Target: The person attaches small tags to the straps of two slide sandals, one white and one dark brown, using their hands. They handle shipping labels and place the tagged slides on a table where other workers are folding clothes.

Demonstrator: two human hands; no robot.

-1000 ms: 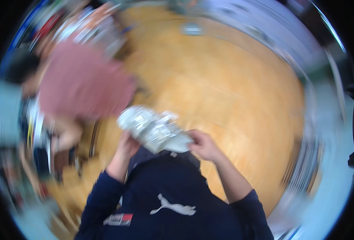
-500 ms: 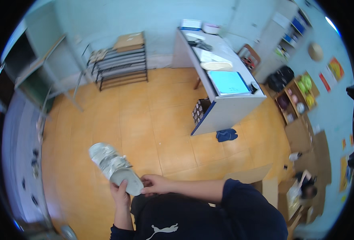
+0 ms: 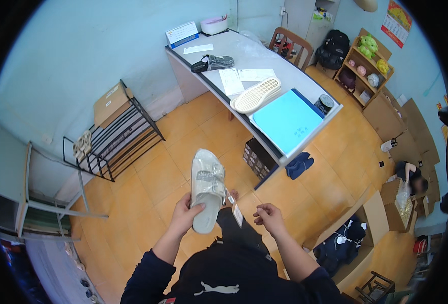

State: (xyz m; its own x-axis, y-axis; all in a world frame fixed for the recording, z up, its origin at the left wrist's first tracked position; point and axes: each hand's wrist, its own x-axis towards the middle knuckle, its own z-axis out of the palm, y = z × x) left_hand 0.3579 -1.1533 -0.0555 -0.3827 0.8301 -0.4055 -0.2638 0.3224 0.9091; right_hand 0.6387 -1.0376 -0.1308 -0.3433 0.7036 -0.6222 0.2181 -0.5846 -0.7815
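Note:
A pale grey slide sandal (image 3: 207, 191) with a clear wrapped strap is in my left hand (image 3: 184, 215). It stands toe up, and my left thumb lies on its footbed near the heel. From the sandal's right side hangs a white paper tag (image 3: 237, 215). My right hand (image 3: 270, 219) is to the right of the tag, apart from it and from the sandal. Its fingers are curled in, and I see nothing in them.
Ahead is a white desk (image 3: 183, 57) bearing a blue folder (image 3: 288, 121), a cream shoe sole (image 3: 257, 95) and a dark sandal (image 3: 213, 63). A black rack (image 3: 132, 137) stands left. An open carton (image 3: 376, 215) holds dark items on the right. Another person (image 3: 411, 175) crouches beyond it.
My view has turned toward the desk. My right hand has let go of the sandal's heel and moved off to the right. The sandal, still in my left hand, now points toe up.

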